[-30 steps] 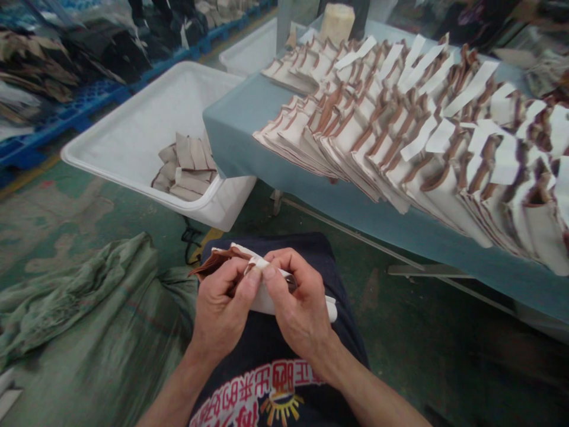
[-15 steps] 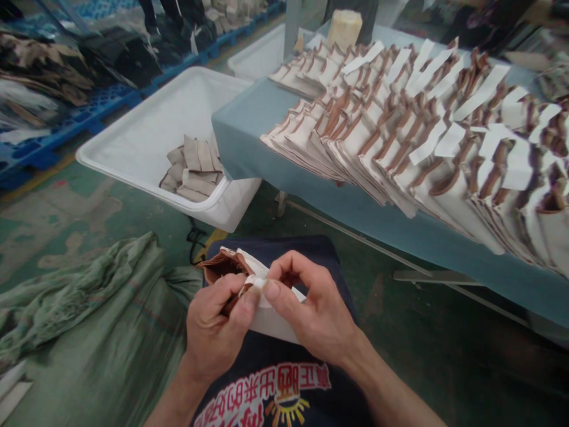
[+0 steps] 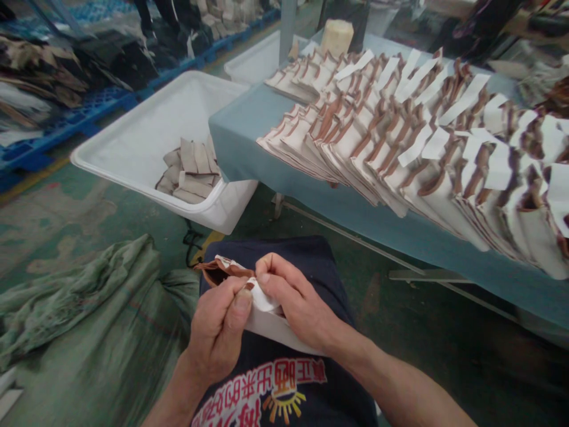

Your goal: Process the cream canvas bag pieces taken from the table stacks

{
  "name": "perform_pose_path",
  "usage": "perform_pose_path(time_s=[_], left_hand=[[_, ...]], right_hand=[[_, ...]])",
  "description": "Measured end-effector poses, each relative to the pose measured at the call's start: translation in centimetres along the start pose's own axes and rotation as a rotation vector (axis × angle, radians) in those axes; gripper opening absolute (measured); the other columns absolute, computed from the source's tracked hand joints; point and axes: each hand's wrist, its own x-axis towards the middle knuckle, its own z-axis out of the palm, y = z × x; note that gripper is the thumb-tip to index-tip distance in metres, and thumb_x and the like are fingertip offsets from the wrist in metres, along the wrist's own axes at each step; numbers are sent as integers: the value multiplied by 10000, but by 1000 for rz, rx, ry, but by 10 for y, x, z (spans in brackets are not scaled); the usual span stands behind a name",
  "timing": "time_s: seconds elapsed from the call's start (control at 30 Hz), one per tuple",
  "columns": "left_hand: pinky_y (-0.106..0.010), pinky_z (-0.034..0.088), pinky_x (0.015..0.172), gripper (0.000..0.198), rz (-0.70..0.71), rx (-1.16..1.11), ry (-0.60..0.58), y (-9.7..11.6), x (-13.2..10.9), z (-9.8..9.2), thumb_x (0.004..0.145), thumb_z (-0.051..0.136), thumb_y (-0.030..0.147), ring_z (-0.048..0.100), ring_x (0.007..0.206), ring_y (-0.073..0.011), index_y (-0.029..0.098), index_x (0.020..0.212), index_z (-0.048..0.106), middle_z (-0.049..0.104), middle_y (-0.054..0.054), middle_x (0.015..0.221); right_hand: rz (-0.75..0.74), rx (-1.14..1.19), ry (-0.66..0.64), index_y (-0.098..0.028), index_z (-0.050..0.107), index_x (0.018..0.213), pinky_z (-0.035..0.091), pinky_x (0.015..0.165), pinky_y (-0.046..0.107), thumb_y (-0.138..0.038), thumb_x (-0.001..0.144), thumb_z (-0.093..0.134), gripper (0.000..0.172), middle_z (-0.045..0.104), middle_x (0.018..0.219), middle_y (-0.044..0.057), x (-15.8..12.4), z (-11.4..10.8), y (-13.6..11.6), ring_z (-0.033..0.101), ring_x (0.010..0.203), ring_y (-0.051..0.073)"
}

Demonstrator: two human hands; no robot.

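Note:
A white sewn piece with brown lining [image 3: 280, 331], its exact kind unclear, rests across my lap. Its top is open toward the left, where the brown inside shows. My left hand [image 3: 220, 332] is closed, with thumb and forefinger pinching the near edge. Just beside it, my right hand [image 3: 296, 299] is closed too, its fingertips gripping the rim at a white flap [image 3: 262, 298]. The fingertips of both hands nearly meet. My right palm covers part of the piece's far end.
A blue-covered table [image 3: 249, 130] holds rows of similar white-and-brown pieces [image 3: 355, 148] with white strips. Left of it stands a white bin [image 3: 133, 136] with grey-beige pieces [image 3: 195, 169] inside. A green sack [image 3: 102, 320] lies at my left. Blue pallets [image 3: 102, 112] stand behind.
My right hand has turned, its fingers now folded over the rim and closer together. The white flap between the hands lies more exposed. The view has shifted slightly.

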Motion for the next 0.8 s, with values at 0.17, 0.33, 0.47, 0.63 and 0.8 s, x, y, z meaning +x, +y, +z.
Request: perform_pose_path(time_s=[0.17,0.33,0.47,0.63,0.8], left_hand=[[-288,477,607,445,-119,-142,-75,3,10,-3,1100,445,404,502,557,-164,187,816,710,603,0,658],[-266,360,504,567,-239,-268,-254,1,17,-7,1066,494,598,442,544,-138,198,671,569,526,17,617],[-241,360,520,486,-315,-203,-275,0,15,-7,1054,543,483,462,581,-135,191,666,557,524,18,632],[-247,396,530,464,-297,-188,-271,6,19,-9,1040,547,476,506,601,-156,177,696,637,596,-9,653],[-239,371,477,466,-311,-253,-310,8,25,-8,1030,580,482,481,550,-142,168,699,678,607,-11,639]], right_hand=[[-56,-130,134,-238,570,1047,367,621,269,-359,1006,521,137,516,801,-50,-3,4,11,446,683,147],[-109,-227,225,-234,624,1085,436,740,301,-421,1081,481,236,626,899,-12,-3,7,38,557,791,170],[-190,-285,215,-214,649,1004,429,729,308,-617,1131,417,482,614,841,-6,-4,-2,46,545,762,165],[-83,-317,30,-205,642,1026,286,548,252,-641,992,714,443,472,662,-87,-12,-26,24,390,592,113],[-5,-349,-57,-203,626,1178,341,552,226,-373,980,717,277,523,649,-96,-19,-38,5,479,586,111]])
